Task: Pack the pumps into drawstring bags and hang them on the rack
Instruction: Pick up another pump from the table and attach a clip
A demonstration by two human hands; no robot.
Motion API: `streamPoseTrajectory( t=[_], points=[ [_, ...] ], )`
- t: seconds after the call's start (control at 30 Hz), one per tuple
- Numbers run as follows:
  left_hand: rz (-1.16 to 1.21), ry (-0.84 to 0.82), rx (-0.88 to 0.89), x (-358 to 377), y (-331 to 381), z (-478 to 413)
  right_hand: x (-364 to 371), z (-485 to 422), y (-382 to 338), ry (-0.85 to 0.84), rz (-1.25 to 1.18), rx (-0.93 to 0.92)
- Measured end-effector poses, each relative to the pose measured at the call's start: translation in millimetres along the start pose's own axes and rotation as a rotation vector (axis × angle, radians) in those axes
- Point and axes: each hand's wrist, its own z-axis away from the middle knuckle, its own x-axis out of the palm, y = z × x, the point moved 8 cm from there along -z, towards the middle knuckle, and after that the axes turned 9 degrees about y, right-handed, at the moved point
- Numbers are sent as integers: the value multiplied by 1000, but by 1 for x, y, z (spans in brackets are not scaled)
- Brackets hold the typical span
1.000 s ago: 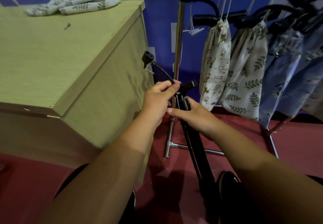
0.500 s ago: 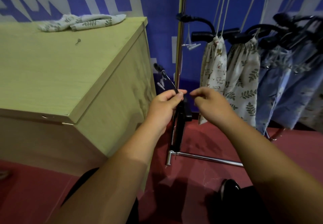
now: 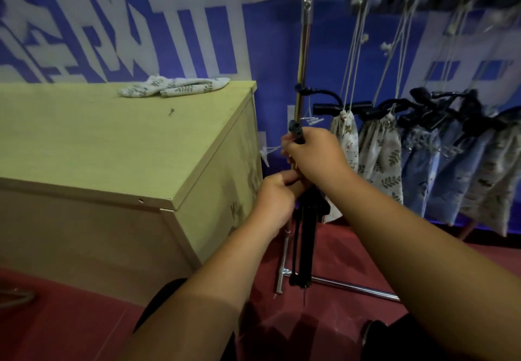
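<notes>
Right fingers: curled tight round the hose tip. The right hand sits just above the other hand.
Left fingers: wrapped round the top of the black pump. The left hand holds it so it hangs straight down.
Where the pump is: in both hands, right in front of the rack pole and beside the wooden cabinet. It is not in a bag yet.
What changed: a second ago the hose stuck out to the left and the pump leaned. Then the right hand let go and moved up. Now it has the hose tip pulled in close, and the pump is upright.
What that means: I think the hose is being tucked in so the pump makes one thin bundle that will slide into a bag.
Bag to use: a leaf-print bag lies flat on the cabinet top, well apart from the hands.
Done ones: full bags hang on strings from the rack.
Left to do: bag this pump, pull the string, hang it up.
</notes>
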Motion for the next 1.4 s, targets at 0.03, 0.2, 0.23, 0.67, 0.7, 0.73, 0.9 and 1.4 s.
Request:
streamPoseTrajectory(
  t=[0.03,0.2,0.23,0.67,0.7,0.73,0.9,1.4],
  points=[
    [-2,0,0,-1,3,2,-2,2,-5,-32,-64,42],
    [102,55,-67,-13,21,12,-9,19,-37,-207,-88,58],
    [100,60,-76,-16,25,14,-12,22,-43,-212,-94,40],
    [-270,12,-89,-96,129,-14,-19,12,-107,-35,-189,-20],
    [-319,51,-107,-113,138,-22,-18,10,-109,-27,-201,-10],
    [-380,112,-113,-134,149,-34,-15,5,-112,-22,-214,0],
    [-823,508,-19,-242,176,-103,-3,-7,-117,-36,-292,36],
    [-1213,584,-94,-269,134,-192,33,-32,-103,-163,-197,-72]
  ],
)
